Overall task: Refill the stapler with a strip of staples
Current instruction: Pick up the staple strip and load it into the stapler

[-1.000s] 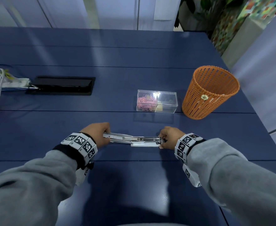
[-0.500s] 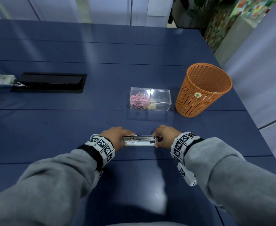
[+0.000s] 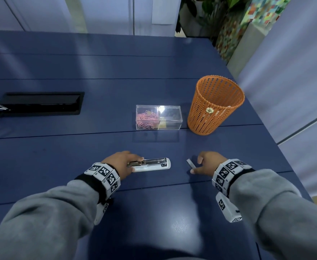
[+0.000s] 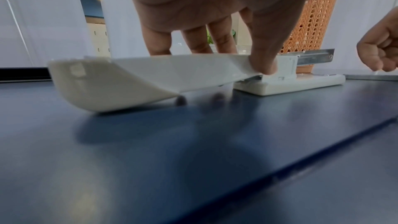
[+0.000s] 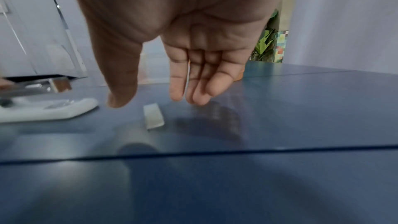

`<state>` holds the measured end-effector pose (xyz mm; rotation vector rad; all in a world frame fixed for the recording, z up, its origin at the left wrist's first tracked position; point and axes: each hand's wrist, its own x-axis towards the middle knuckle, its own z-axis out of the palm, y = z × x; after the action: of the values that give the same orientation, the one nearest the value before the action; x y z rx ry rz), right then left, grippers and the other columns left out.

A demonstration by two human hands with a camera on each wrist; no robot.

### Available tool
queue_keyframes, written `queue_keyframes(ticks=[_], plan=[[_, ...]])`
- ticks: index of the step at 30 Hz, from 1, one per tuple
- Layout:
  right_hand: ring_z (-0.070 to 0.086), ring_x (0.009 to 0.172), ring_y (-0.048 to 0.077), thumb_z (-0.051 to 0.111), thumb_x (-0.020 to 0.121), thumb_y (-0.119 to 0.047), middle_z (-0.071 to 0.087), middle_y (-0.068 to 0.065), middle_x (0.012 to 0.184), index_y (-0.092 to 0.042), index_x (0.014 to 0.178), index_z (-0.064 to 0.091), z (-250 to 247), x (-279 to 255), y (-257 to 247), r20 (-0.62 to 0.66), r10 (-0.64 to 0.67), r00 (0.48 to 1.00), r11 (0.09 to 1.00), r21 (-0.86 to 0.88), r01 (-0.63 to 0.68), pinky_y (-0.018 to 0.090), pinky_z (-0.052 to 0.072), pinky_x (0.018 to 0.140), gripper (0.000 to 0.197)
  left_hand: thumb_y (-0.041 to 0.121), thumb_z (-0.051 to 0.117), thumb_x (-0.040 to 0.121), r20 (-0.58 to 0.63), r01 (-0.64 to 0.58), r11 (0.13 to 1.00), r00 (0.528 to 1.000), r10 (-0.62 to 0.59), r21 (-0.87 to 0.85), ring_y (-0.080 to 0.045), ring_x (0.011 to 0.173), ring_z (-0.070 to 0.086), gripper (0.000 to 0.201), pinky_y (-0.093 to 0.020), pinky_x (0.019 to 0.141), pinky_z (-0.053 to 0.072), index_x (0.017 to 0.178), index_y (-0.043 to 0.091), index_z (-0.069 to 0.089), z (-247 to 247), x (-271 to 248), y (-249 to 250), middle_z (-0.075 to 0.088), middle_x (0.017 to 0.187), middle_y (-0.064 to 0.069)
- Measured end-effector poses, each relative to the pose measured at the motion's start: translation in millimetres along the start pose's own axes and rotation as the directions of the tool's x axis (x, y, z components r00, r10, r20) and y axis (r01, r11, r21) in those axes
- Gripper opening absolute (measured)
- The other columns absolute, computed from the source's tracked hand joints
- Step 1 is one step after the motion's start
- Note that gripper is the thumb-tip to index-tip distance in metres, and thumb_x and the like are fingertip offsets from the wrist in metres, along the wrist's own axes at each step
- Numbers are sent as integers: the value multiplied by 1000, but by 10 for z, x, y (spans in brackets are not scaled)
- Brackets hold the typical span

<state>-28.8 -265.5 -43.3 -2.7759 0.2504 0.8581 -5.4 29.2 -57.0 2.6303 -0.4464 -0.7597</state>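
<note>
A white stapler [image 3: 152, 165] lies on the blue table [image 3: 154, 207] with its cover [image 4: 150, 74] swung back to the left and its metal magazine [image 3: 155, 160] bare. My left hand [image 3: 133, 163] grips the cover, the thumb [image 4: 264, 64] in front and the fingers behind. A short strip of staples [image 3: 191, 163] lies flat on the table, right of the stapler's front end. My right hand [image 3: 195, 166] hovers over the strip of staples [image 5: 153, 116], fingers relaxed and spread from the thumb, holding nothing.
A clear box [image 3: 158, 117] with pink paper clips stands behind the stapler, and an orange mesh basket [image 3: 215, 106] is to its right. A black cable hatch [image 3: 41, 103] is set into the table at far left. The table's right edge runs close to the right arm.
My right hand has let go of the stapler's front end and moved right, over the staple strip. My left hand has moved rightwards along the stapler and still holds it.
</note>
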Motion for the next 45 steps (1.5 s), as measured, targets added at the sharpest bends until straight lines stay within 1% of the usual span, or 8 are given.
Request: queue_keyframes(ticks=[8,13,17,20,27,30,36,45], plan=[[50,81,21,59,83,-27,54,6,88,-12,80,49,88,34,-210,-32,-11,999,1000,-29,10,31,42,70,19,19,55,88,9,2,1000,1000,-2,-4,-20,118,51,44,-34,103,41,129,37,49,-8,-5,15,54,129,1],[54,76,21,62,77,-22,58,3,84,-16,79,53,-23,-19,-192,-160,-56,985,987,143,79,29,44,66,11,19,54,89,5,8,1000,1000,-7,-13,-21,117,51,44,-33,101,41,129,36,49,0,-12,16,54,128,0],[50,58,1,62,78,-12,58,-6,72,-17,88,64,-148,-76,-363,-259,-230,938,915,270,299,7,39,54,11,19,55,88,2,13,1000,1000,-13,-27,-21,118,51,44,-34,102,41,128,36,49,2,-6,16,54,128,0],[49,54,-2,67,79,-12,50,-18,64,-13,94,68,-201,-88,-563,-281,-317,906,878,273,392,5,38,54,15,19,54,88,-3,17,1000,1000,-17,-23,-21,117,51,44,-36,102,42,128,37,49,-2,-15,21,55,127,0],[51,68,7,68,80,-20,55,-7,75,-12,103,66,-177,-60,-857,-159,-402,902,897,131,423,17,40,66,24,20,55,88,11,19,1000,1000,-19,-24,-23,118,51,44,-41,103,44,128,37,49,0,-12,7,55,124,0],[49,65,6,65,82,-21,50,-14,68,-11,103,66,-171,-52,-893,-129,-424,897,900,54,433,11,36,57,23,20,55,88,7,20,999,1000,-20,-25,-23,116,52,44,-42,102,44,127,39,49,8,-14,1,55,123,0],[62,93,20,61,84,-20,68,7,106,-11,105,65,-184,-39,-942,-72,-430,900,903,-51,427,22,42,76,24,21,55,88,19,7,999,1000,-6,-32,-22,118,51,44,-42,103,44,127,39,48,19,-11,-27,54,128,1],[61,98,23,62,83,-20,65,7,109,-11,103,65,-125,33,-1056,17,-448,894,890,-87,447,29,48,83,22,20,55,87,14,-2,1000,1000,2,-20,-23,117,52,44,-43,103,44,127,38,49,24,10,-32,55,126,-1]])
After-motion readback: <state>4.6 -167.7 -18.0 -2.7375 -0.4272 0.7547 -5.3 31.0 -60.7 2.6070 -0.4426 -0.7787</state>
